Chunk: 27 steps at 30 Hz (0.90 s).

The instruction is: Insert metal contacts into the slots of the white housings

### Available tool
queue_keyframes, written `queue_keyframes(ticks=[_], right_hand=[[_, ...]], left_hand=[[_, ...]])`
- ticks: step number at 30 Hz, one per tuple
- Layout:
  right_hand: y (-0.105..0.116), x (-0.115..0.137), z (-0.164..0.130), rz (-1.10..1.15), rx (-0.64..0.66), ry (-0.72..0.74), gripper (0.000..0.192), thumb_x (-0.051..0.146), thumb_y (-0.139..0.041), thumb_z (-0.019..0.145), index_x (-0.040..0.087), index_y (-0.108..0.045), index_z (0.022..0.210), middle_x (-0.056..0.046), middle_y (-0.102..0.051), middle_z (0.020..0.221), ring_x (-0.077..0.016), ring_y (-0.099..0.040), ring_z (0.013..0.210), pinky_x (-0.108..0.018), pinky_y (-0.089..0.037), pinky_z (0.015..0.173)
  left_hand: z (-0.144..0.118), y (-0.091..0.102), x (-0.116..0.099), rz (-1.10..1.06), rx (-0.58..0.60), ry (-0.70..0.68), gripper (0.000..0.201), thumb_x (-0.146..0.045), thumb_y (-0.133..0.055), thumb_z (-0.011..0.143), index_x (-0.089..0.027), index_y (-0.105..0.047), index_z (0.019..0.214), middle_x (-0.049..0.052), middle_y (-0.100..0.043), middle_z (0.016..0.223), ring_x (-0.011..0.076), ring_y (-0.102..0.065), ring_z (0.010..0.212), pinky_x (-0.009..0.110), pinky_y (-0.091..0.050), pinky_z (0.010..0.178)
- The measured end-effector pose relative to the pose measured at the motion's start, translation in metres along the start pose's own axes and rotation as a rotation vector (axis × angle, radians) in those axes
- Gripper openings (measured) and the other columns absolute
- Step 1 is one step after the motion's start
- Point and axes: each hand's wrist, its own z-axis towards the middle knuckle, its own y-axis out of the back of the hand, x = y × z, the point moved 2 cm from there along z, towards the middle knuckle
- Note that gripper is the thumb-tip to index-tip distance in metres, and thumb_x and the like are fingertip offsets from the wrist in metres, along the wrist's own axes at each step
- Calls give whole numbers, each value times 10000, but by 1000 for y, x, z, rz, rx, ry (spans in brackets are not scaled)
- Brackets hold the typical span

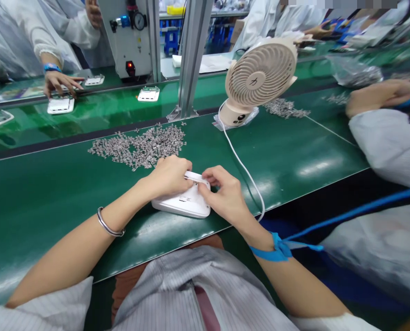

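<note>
A white plastic device housing [180, 206] with rounded corners rests on the green bench in front of me. My left hand [172, 177] is closed on its far left side, with the thumb on the top face and the fingers curled. My right hand [225, 191] pinches its far right corner between thumb and fingers. Anything small under the fingertips is hidden. Just beyond my left hand lies a heap of small metal pieces [143, 146].
A beige fan [260, 69] stands behind my right hand, its white cable [242, 165] running to the bench edge. A metal post [193, 59] rises behind. Across the conveyor, a co-worker's hand [58, 83] touches a white device [60, 105]. Another person's hands [380, 96] are at right.
</note>
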Motion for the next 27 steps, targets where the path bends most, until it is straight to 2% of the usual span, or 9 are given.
queue_keyframes(ticks=[5, 8, 11, 13, 14, 16, 19, 23, 27], right_hand=[[-8, -2, 1, 81, -46, -62, 26, 168, -523, 690, 193, -522, 693, 8, -535, 716, -94, -439, 531, -250, -421, 561], [-7, -5, -3, 182, -111, -136, 70, 245, -532, 763, 185, -553, 793, -1, -558, 740, -94, -472, 539, -238, -414, 524], [-5, -7, -6, 224, -154, -154, 136, 290, -540, 797, 174, -566, 864, -24, -583, 790, -112, -536, 599, -245, -440, 541], [-5, -6, -6, 206, -133, -100, 111, 266, -533, 815, 175, -573, 864, -31, -590, 800, -117, -554, 622, -254, -461, 573], [-5, -5, -6, 189, -111, -57, 92, 246, -526, 824, 178, -574, 863, -33, -592, 801, -118, -559, 625, -256, -468, 582], [-8, 0, -7, 131, -54, 65, 73, 203, -511, 839, 180, -570, 873, -48, -600, 829, -130, -574, 668, -264, -481, 608], [-15, 9, -10, -15, 31, 328, 98, 156, -489, 849, 154, -568, 908, -114, -603, 930, -187, -589, 815, -314, -493, 686], [-30, 20, -13, -200, 199, 651, 145, 111, -437, 867, 109, -581, 889, -173, -589, 984, -230, -570, 897, -337, -474, 699], [-50, 35, -11, -286, 314, 864, 231, 66, -378, 884, 115, -580, 781, -127, -578, 832, -209, -546, 843, -301, -424, 646]], left_hand=[[-2, 1, 2, 10, 5, 4, 256, -240, -480, 765, -168, -646, 945, 82, -668, 894, 251, -596, 865, 338, -420, 715], [-11, 0, 2, 16, 9, 33, 249, -224, -467, 779, -166, -636, 953, 89, -664, 924, 250, -595, 888, 335, -418, 726], [-38, 2, 16, 16, 37, 102, 246, -205, -460, 779, -164, -625, 957, 95, -661, 937, 241, -601, 866, 321, -422, 700], [-70, 3, 38, 11, 59, 191, 251, -224, -439, 792, -170, -622, 955, 92, -664, 917, 240, -607, 828, 319, -425, 666], [-90, 4, 53, 11, 65, 270, 279, -252, -421, 801, -173, -617, 984, 95, -666, 917, 248, -609, 810, 327, -426, 648], [-138, 5, 94, 32, 66, 622, 384, -358, -362, 833, -189, -581, 1099, 103, -662, 973, 287, -603, 812, 358, -427, 629], [-216, 8, 151, 322, -39, 1099, 610, -609, -300, 803, -186, -506, 1193, 106, -662, 931, 463, -508, 925, 498, -394, 663], [-277, -3, 191, 99, -159, 1198, 569, -667, -314, 756, -303, -478, 1162, 25, -604, 714, 459, -491, 967, 471, -390, 671], [-266, -7, 187, 250, -357, 1314, 497, -547, -307, 769, -233, -548, 1070, 107, -594, 924, 540, -403, 1072, 607, -353, 712]])
